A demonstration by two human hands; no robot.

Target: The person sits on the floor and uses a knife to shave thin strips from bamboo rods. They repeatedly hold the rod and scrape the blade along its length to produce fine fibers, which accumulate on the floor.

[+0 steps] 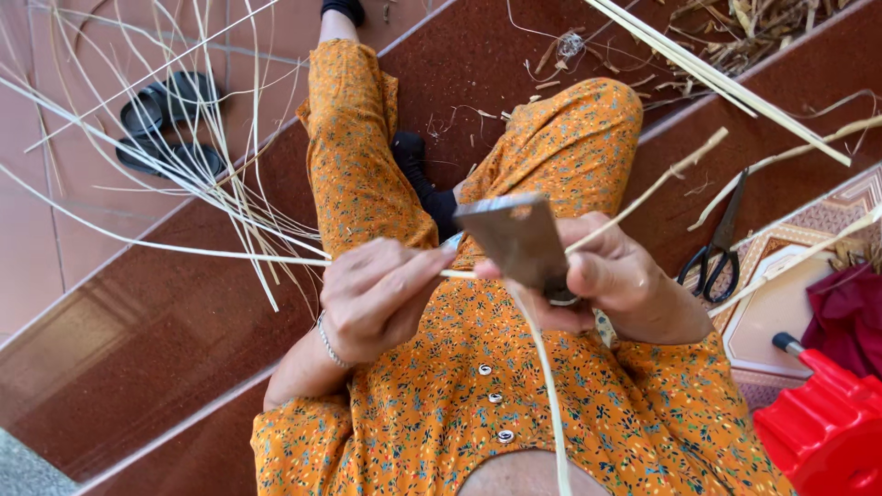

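Far left of the fingers, a fan of thin pale strips (184, 174) spreads over the steps and across a pair of black sandals (170, 124); judging by their number, a good deal of splitting is already done. The left hand (377, 294) is closed, fingertips pinched on a cane strip (230, 254) that runs out leftward from the pinch and passes rightward to the blade. Just right of those fingertips, the right hand (611, 280) is wrapped tight round the handle of a broad knife (519, 241), whose flat blade stands up between the two hands, its edge set on the cane. A peeled sliver (551, 386) hangs down from under the blade toward the lap, and the unworked length of the stick (661, 182) slants up and away to the right of the right fingers, so this piece looks only partly worked. Farther right lie scissors (717, 253) on the step, more uncut stalks (717, 78) above, and a red plastic thing (822, 422) at the corner.
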